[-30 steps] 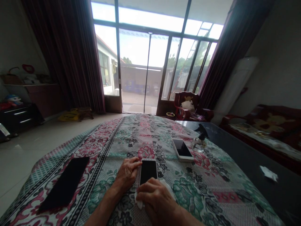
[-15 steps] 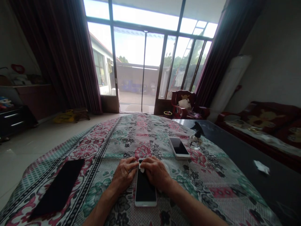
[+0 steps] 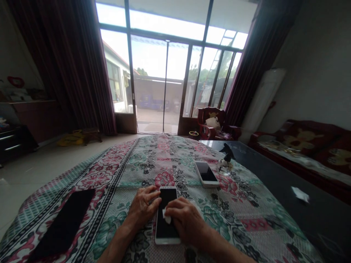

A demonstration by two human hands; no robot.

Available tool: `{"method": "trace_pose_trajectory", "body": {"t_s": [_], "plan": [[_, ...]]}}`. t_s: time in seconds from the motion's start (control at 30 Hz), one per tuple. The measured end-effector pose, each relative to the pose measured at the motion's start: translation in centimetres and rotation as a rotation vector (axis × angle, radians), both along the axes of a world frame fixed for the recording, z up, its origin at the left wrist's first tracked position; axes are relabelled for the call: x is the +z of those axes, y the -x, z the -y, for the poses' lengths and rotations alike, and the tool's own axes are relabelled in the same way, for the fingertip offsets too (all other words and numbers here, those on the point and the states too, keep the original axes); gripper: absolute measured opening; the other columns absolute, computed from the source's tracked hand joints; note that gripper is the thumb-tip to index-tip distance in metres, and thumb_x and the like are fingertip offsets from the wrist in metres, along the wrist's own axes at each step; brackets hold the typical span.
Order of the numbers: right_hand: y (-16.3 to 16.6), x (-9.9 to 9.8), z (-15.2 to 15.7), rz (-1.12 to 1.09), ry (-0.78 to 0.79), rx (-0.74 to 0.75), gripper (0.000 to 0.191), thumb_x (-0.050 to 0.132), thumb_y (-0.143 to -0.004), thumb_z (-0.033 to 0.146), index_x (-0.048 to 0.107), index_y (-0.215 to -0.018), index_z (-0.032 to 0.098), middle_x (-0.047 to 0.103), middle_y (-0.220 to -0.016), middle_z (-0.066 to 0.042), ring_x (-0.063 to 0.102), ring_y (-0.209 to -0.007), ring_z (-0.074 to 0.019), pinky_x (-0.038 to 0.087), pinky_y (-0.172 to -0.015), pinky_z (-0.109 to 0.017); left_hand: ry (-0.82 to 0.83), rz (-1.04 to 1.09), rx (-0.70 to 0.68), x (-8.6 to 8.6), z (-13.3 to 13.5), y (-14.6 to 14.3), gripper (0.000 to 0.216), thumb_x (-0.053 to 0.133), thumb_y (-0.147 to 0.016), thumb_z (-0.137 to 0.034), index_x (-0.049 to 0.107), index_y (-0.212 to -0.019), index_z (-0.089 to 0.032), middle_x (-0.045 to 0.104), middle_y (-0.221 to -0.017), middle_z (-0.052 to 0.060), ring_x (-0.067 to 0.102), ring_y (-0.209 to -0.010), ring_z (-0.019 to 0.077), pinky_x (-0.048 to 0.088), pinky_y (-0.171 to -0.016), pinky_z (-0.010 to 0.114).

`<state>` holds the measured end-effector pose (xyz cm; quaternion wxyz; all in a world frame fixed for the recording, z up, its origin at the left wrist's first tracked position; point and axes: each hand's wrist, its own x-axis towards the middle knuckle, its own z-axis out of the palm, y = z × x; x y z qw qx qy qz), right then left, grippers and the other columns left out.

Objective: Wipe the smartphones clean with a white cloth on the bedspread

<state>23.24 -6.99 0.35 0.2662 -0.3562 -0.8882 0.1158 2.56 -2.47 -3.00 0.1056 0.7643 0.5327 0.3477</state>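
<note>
A white-framed smartphone [image 3: 168, 193] with a dark screen lies face up on the patterned tablecloth. My right hand [image 3: 186, 217] pinches a small white wipe [image 3: 167, 218] and presses it on the middle of the screen. Along the phone's left edge rests my left hand [image 3: 145, 202], its fingers stretched out and the fingertips and thumb touching the side. Farther back on the right lies a second white smartphone [image 3: 207, 172], apart from both hands. A long flat black object [image 3: 64, 223] lies to the left on the cloth.
The floral tablecloth [image 3: 137, 175] covers the table. Near the second phone stands a small clear ornament with a black top [image 3: 227, 155]. A crumpled white tissue [image 3: 300, 194] lies on the dark surface to the right. Beyond are a red wooden chair [image 3: 211, 122] and glass doors.
My right hand has slid the wipe from the phone's top end down to mid-screen, uncovering the top. My left hand stays at the left edge. The view has shifted slightly.
</note>
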Motion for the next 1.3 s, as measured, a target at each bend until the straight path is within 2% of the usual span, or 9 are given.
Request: {"method": "trace_pose_trajectory", "body": {"t_s": [0.17, 0.33, 0.53, 0.77, 0.87, 0.97, 1.17, 1.3], "plan": [[-1.8, 0.1, -4.5, -0.016, -0.041, -0.138, 0.026, 0.045, -0.087, 0.012, 0.067, -0.097, 0.024, 0.066, -0.099, -0.002, 0.057, -0.091, -0.0156, 0.040, -0.087, -0.028, 0.015, -0.021, -0.006, 0.3, 0.1, 0.0, 0.024, 0.062, -0.080, -0.032, 0.073, -0.101, -0.029, 0.068, -0.115, 0.004, 0.058, -0.109, 0.0254, 0.047, -0.096, 0.039], [-1.8, -0.8, -6.0, -0.083, -0.042, -0.186, 0.025, 0.047, -0.088, 0.012, 0.068, -0.096, 0.023, 0.066, -0.101, -0.002, 0.058, -0.093, -0.0153, 0.040, -0.089, -0.028, 0.021, -0.010, -0.014, 0.5, 0.0, 0.0, 0.025, 0.062, -0.080, -0.030, 0.073, -0.102, -0.030, 0.068, -0.115, 0.003, 0.058, -0.109, 0.0251, 0.047, -0.095, 0.039], [-2.0, -0.3, -4.9, -0.044, -0.036, -0.156, 0.025, 0.047, -0.087, 0.010, 0.067, -0.096, 0.023, 0.066, -0.100, -0.002, 0.057, -0.092, -0.0153, 0.041, -0.089, -0.028, 0.059, -0.025, -0.010, 0.6, 0.1, 0.0, 0.026, 0.061, -0.080, -0.028, 0.073, -0.103, -0.029, 0.067, -0.117, 0.003, 0.058, -0.110, 0.0249, 0.046, -0.097, 0.040], [-3.1, 0.3, 1.5, -0.011, 0.031, -0.021, 0.028, 0.042, -0.089, 0.011, 0.064, -0.101, 0.025, 0.065, -0.102, -0.002, 0.055, -0.092, -0.0158, 0.043, -0.086, -0.029, 0.077, -0.015, -0.008, 1.1, 0.4, -0.1, 0.026, 0.060, -0.080, -0.030, 0.073, -0.103, -0.027, 0.067, -0.118, 0.004, 0.056, -0.112, 0.0252, 0.045, -0.099, 0.040], [-3.3, 0.2, 2.9, -0.006, 0.055, 0.021, 0.028, 0.043, -0.087, 0.011, 0.063, -0.102, 0.025, 0.064, -0.104, -0.002, 0.055, -0.094, -0.0162, 0.042, -0.087, -0.029, 0.067, -0.013, -0.004, 1.1, 0.3, -0.1, 0.026, 0.060, -0.080, -0.030, 0.073, -0.103, -0.027, 0.067, -0.118, 0.003, 0.056, -0.112, 0.0251, 0.045, -0.098, 0.039], [-3.1, -0.1, 1.9, -0.025, 0.029, -0.004, 0.028, 0.042, -0.088, 0.011, 0.063, -0.100, 0.025, 0.064, -0.103, -0.002, 0.055, -0.093, -0.0160, 0.042, -0.086, -0.029, 0.057, -0.014, -0.005, 0.8, 0.2, -0.1, 0.025, 0.061, -0.080, -0.030, 0.073, -0.102, -0.029, 0.067, -0.116, 0.003, 0.058, -0.110, 0.0247, 0.046, -0.097, 0.039], [-2.3, -0.6, -2.1, -0.046, -0.031, -0.165, 0.026, 0.042, -0.089, 0.012, 0.064, -0.098, 0.023, 0.063, -0.100, -0.003, 0.054, -0.092, -0.0170, 0.042, -0.085, -0.030, 0.072, -0.038, -0.006, 0.4, 0.0, 0.2, 0.027, 0.060, -0.080, -0.032, 0.072, -0.104, -0.029, 0.067, -0.118, 0.003, 0.057, -0.112, 0.0253, 0.045, -0.098, 0.039], [-2.1, -0.3, -1.8, -0.040, -0.033, -0.156, 0.027, 0.044, -0.085, 0.008, 0.063, -0.096, 0.023, 0.062, -0.098, -0.002, 0.053, -0.091, -0.0163, 0.041, -0.085, -0.029, 0.076, -0.033, -0.012, 0.6, 0.1, 0.0, 0.027, 0.060, -0.080, -0.031, 0.072, -0.104, -0.027, 0.066, -0.118, 0.003, 0.057, -0.111, 0.0256, 0.045, -0.098, 0.040]]}}
